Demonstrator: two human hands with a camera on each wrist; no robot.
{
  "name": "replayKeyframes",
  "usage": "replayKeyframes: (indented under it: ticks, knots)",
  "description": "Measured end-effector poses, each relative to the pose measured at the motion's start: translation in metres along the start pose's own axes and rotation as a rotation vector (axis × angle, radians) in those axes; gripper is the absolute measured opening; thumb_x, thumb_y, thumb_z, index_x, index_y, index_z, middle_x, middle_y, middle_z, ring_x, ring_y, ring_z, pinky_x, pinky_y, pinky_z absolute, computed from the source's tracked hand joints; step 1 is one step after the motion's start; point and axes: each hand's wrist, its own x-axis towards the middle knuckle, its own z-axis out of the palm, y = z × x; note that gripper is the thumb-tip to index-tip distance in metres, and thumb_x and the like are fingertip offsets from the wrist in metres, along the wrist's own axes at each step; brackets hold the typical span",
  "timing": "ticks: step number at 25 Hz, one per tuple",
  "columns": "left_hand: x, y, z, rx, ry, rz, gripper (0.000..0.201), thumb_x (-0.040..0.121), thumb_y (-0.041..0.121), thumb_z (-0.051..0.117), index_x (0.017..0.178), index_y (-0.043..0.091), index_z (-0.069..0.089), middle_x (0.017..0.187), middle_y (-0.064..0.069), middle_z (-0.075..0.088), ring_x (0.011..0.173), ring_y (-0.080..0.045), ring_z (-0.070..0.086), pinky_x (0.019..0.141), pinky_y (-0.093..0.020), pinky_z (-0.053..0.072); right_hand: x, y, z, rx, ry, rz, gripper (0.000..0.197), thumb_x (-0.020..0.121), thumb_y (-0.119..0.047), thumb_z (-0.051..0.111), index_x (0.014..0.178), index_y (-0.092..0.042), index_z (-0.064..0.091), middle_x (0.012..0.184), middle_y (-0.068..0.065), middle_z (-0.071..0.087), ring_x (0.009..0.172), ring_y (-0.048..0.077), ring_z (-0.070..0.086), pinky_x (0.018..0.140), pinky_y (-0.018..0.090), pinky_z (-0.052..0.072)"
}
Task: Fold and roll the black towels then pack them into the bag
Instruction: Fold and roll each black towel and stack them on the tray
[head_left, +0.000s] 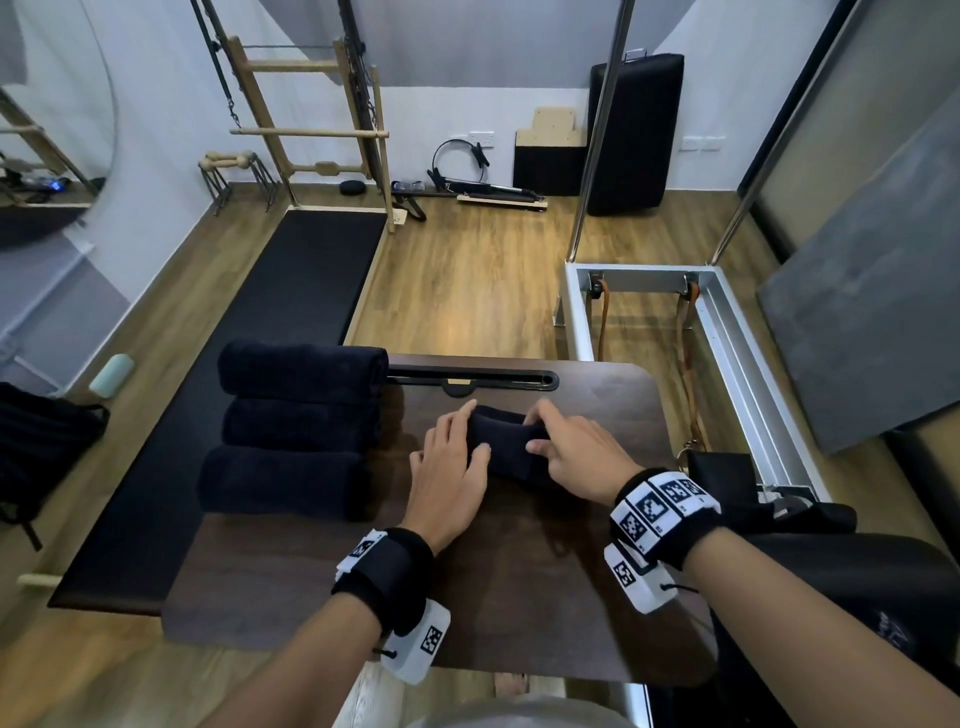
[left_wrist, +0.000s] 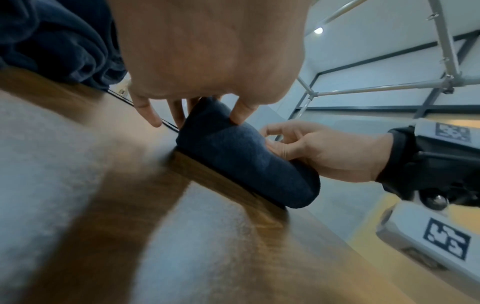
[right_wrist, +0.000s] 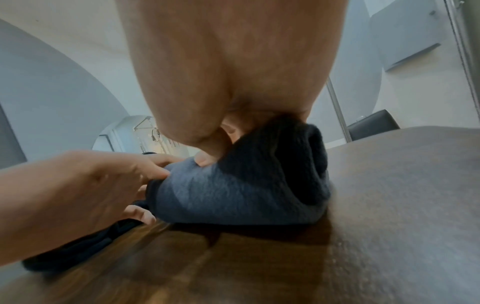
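Note:
A small rolled black towel lies across the middle of the dark wooden table. My left hand clasps its left end, thumb on the near side and fingers over the far side. My right hand grips the right end, thumb pressed into the cloth. The left wrist view shows the roll held between both hands, and the right wrist view shows its layered end. Three larger rolled black towels lie side by side at the table's left edge. A black bag sits just off the table's right edge.
A long black padded bench runs along the left of the table. A metal frame with straps stands to the right. A slot runs along the table's far edge. Another black bag lies on the floor at far left.

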Motion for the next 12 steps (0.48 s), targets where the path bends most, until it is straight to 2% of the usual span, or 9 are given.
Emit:
replayKeyframes:
  ticks: [2,4,6,9,12]
  knots:
    - [0.012,0.003,0.001,-0.011,0.011,-0.068,0.056,0.106,0.038,0.041,0.161,0.037,0.028,0.154,0.013,0.042,0.141,-0.012,0.036,0.117,-0.049,0.026,0.005,0.005,0.003,0.006,0.142,-0.021,0.012,0.105,-0.034,0.055,0.117,-0.033,0.056,0.106,-0.003,0.067,0.097,0.019,0.062,0.088,0.045,0.053]
    - [0.025,0.007,0.0,-0.003,0.008,-0.118,0.057,0.108,0.042,0.04,0.162,0.034,0.028,0.155,0.01,0.045,0.144,-0.016,0.037,0.119,-0.053,0.026,0.008,0.013,0.008,-0.017,0.331,-0.017,0.025,0.106,-0.039,0.052,0.122,-0.028,0.068,0.11,-0.005,0.063,0.105,0.017,0.057,0.093,0.043,0.048]
    - [0.038,0.011,-0.001,0.011,0.009,-0.158,0.057,0.108,0.048,0.041,0.162,0.03,0.031,0.155,0.007,0.047,0.144,-0.019,0.039,0.12,-0.054,0.028,0.007,0.02,0.008,0.052,0.441,0.079,0.038,0.106,-0.048,0.048,0.126,-0.025,0.07,0.116,-0.005,0.06,0.112,0.017,0.053,0.097,0.043,0.045]
    - [0.055,0.012,-0.001,-0.062,0.011,-0.265,0.057,0.105,0.058,0.046,0.15,0.022,0.049,0.146,0.0,0.05,0.139,-0.024,0.046,0.118,-0.053,0.035,0.001,0.032,0.006,0.238,0.507,0.267,0.056,0.1,-0.065,0.045,0.128,-0.022,0.066,0.12,-0.005,0.06,0.117,0.018,0.054,0.097,0.042,0.047]
    - [0.067,0.012,0.0,-0.162,0.007,-0.368,0.063,0.099,0.067,0.051,0.134,0.015,0.062,0.133,-0.006,0.051,0.129,-0.029,0.053,0.113,-0.052,0.043,-0.005,0.04,0.004,0.255,0.444,0.45,0.07,0.087,-0.082,0.042,0.115,-0.024,0.068,0.107,-0.001,0.067,0.101,0.024,0.065,0.081,0.038,0.051]
